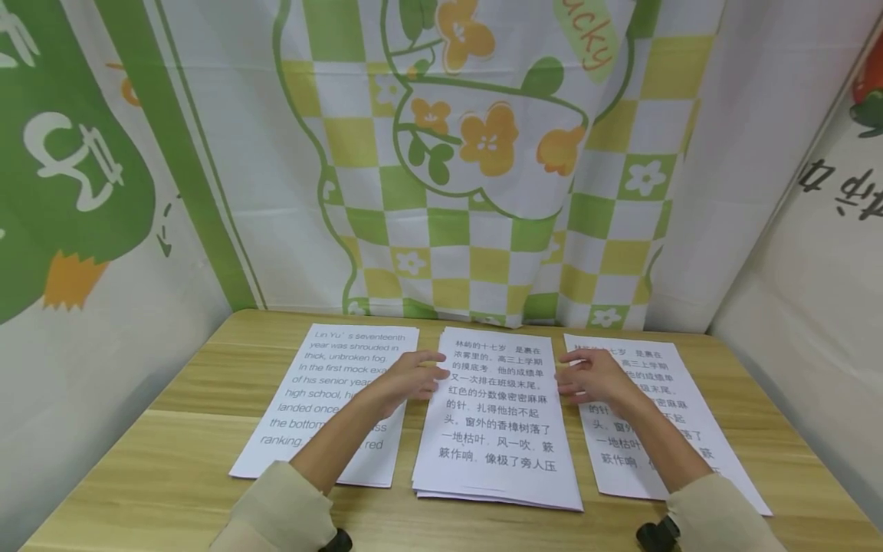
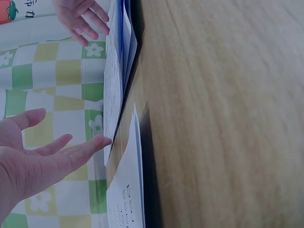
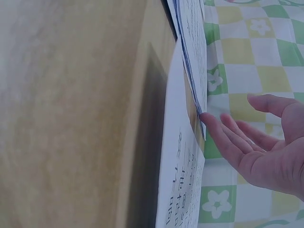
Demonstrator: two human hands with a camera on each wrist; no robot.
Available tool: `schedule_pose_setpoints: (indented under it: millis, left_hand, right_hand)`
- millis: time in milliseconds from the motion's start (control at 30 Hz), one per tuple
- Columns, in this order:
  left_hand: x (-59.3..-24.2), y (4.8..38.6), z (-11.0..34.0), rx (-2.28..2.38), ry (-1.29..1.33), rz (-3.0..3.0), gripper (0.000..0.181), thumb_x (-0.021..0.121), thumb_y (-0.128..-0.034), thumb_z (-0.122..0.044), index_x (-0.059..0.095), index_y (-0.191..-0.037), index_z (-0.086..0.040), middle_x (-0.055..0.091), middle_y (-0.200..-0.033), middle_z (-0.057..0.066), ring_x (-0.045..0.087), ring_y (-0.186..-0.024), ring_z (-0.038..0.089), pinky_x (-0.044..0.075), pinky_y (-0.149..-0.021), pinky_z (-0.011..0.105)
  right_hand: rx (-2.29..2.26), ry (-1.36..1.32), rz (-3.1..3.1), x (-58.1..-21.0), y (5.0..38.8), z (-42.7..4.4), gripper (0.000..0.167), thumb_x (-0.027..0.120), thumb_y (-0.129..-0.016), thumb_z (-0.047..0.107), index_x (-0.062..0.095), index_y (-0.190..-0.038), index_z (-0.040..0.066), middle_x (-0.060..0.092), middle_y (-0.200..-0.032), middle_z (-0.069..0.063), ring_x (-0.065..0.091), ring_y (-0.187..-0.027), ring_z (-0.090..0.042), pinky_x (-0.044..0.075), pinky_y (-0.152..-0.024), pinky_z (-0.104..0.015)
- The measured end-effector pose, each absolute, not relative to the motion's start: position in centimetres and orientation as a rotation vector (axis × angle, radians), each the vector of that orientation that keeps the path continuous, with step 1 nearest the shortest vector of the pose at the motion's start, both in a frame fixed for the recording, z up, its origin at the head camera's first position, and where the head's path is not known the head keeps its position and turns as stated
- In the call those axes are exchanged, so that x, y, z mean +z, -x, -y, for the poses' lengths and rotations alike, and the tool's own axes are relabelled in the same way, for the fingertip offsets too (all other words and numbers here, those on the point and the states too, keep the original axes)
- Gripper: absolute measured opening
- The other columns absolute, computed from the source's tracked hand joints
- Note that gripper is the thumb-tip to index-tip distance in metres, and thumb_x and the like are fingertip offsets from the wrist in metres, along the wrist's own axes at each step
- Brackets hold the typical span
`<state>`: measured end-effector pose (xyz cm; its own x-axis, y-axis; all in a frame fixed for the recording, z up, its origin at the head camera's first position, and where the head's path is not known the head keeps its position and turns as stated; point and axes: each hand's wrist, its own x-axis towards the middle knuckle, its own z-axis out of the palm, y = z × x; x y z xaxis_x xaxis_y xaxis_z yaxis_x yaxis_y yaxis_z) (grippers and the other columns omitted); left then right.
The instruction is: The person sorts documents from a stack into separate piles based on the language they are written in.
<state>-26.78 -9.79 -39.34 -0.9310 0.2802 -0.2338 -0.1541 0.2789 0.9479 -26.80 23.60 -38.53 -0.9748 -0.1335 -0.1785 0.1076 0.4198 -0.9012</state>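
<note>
Three paper stacks lie side by side: a left one with English print point(image 1: 313, 406), a middle one point(image 1: 497, 429) and a right one point(image 1: 631, 468), both with Chinese print. The left hand point(image 1: 407, 377) is at the middle stack's left edge, fingers extended; in the left wrist view that hand point(image 2: 52, 159) has a fingertip at the paper edge. At the middle stack's right edge is the right hand point(image 1: 596, 376), and in the right wrist view this hand point(image 3: 266, 147) touches the stack's side with its fingertips. Neither hand grips paper. The forearms cover parts of the outer stacks.
The stacks lie on a wooden table point(image 1: 172, 437). A patterned curtain point(image 1: 448, 253) hangs along the table's back edge, with printed cloth walls at the left point(image 1: 172, 337) and right point(image 1: 793, 307). Dark bands are at both wrists.
</note>
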Motion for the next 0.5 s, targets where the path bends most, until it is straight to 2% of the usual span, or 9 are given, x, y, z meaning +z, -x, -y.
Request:
schedule_pose_setpoints:
  millis: [333,500]
  left_hand:
    - [-39.44,26.67,9.89,1.68,-0.117,-2.203,0.058,0.064,-0.0995,-0.018,0.047,-0.151,0.002,0.051,-0.148,0.03,0.051,-0.136,0.049,0.049,-0.111,0.051]
    - [-39.37,26.64,9.9,1.679,-0.123,-2.201,0.057,0.062,-0.1005,-0.017,0.046,-0.151,0.003,0.049,-0.149,0.031,0.05,-0.136,0.05,0.049,-0.111,0.052]
  right_hand:
    - [-1.605,0.033,-2.459,-38.32,26.46,-23.36,0.055,0.068,-0.096,0.0,0.045,-0.143,-0.015,0.064,-0.122,-0.033,0.072,-0.103,-0.039,0.064,-0.087,-0.046]
    - [-1.585,0.033,-2.494,-38.79,26.81,-23.45,0.056,0.071,-0.092,-0.002,0.047,-0.141,-0.015,0.065,-0.119,-0.031,0.072,-0.098,-0.034,0.065,-0.084,-0.044]
